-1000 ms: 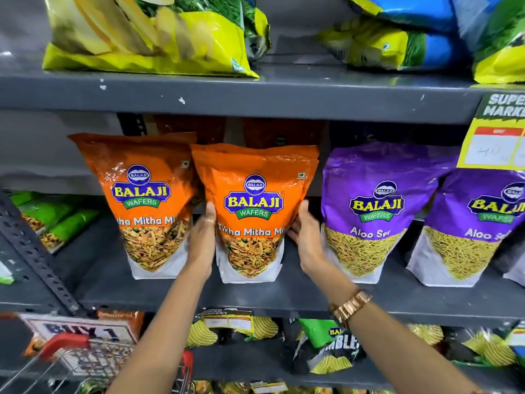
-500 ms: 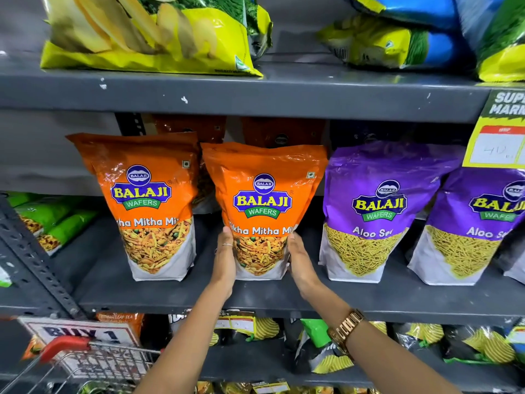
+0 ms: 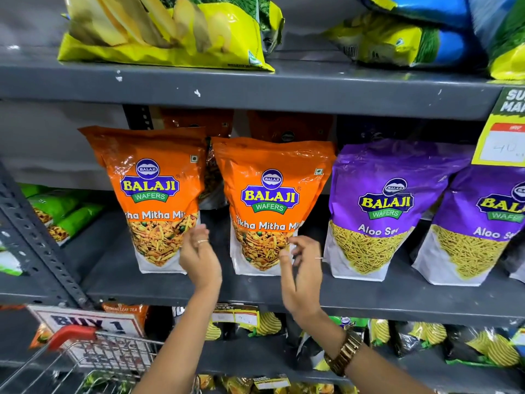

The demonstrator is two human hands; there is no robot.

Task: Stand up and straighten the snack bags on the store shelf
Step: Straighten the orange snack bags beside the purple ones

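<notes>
1. The middle orange bag [image 3: 271, 203] stands upright on the grey shelf [image 3: 369, 291], between another orange bag [image 3: 154, 194] and a purple bag [image 3: 386, 209].
2. The left hand [image 3: 199, 257] and the right hand [image 3: 301, 268] are loose and hold nothing, just beside its lower corners.

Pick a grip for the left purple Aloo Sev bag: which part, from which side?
Take the left purple Aloo Sev bag by its two side edges low down, near the white base, coming straight in from the shelf front. It stands upright on a gusseted bottom, its top flops loosely, and there is a gap to the orange bag on one side. The right hand, open, is nearest.
</notes>
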